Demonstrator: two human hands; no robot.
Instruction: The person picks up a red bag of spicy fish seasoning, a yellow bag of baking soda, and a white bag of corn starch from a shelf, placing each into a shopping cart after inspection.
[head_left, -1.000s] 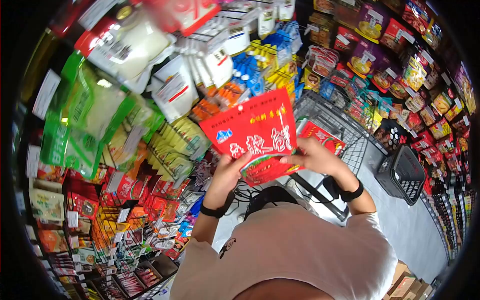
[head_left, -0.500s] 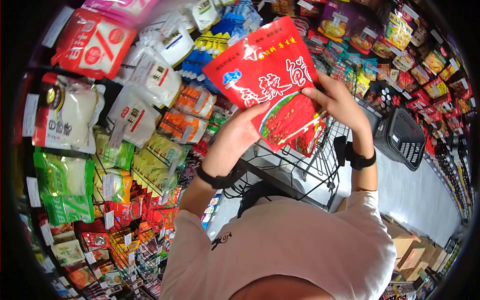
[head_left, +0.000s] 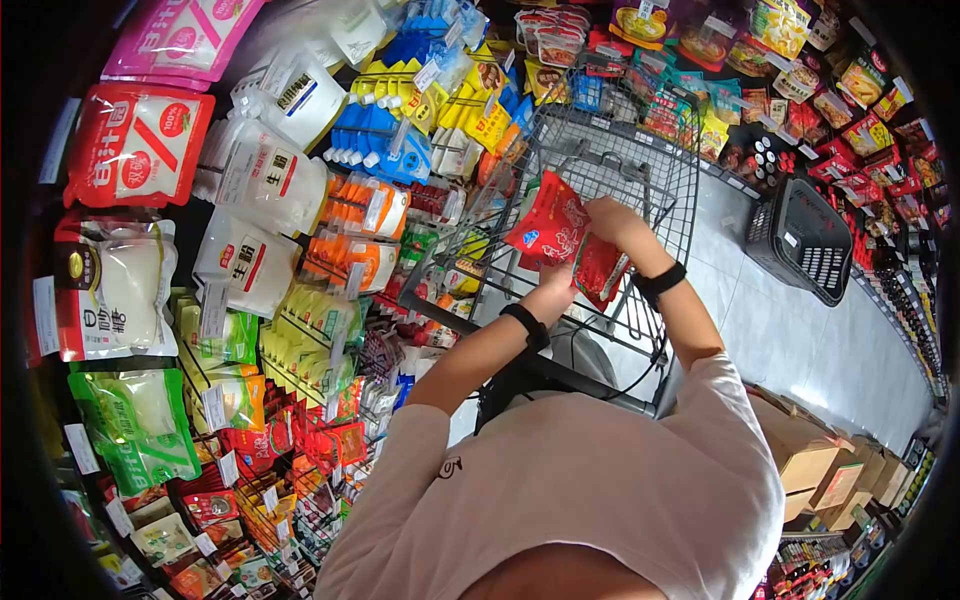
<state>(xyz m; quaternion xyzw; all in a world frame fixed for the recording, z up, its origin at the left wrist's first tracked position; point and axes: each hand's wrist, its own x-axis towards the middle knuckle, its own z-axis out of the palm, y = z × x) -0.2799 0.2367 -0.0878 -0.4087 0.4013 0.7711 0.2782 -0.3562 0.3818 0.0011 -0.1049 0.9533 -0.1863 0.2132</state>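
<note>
Over the wire shopping cart (head_left: 640, 165), a red seasoning packet (head_left: 548, 222) with white lettering is tilted between my hands. My left hand (head_left: 556, 290) grips its lower edge, the fingers partly hidden behind it. At its right side, my right hand (head_left: 617, 224) is closed on the packet, fingertips hidden. Another red packet (head_left: 600, 272) shows just below my right hand, inside the cart's wire frame; part of it is covered by my hands.
Shelves of hanging bags line the left, among them a white starch bag (head_left: 262, 175) and a red sugar bag (head_left: 140, 145). A dark plastic basket (head_left: 805, 240) stands on the grey floor at right. Cardboard boxes (head_left: 800, 450) are stacked lower right; more packets fill the far shelves.
Both hands have carried the red packet down and away from my face, over the cart. It now looks smaller and more tilted. The view has shifted slightly.
</note>
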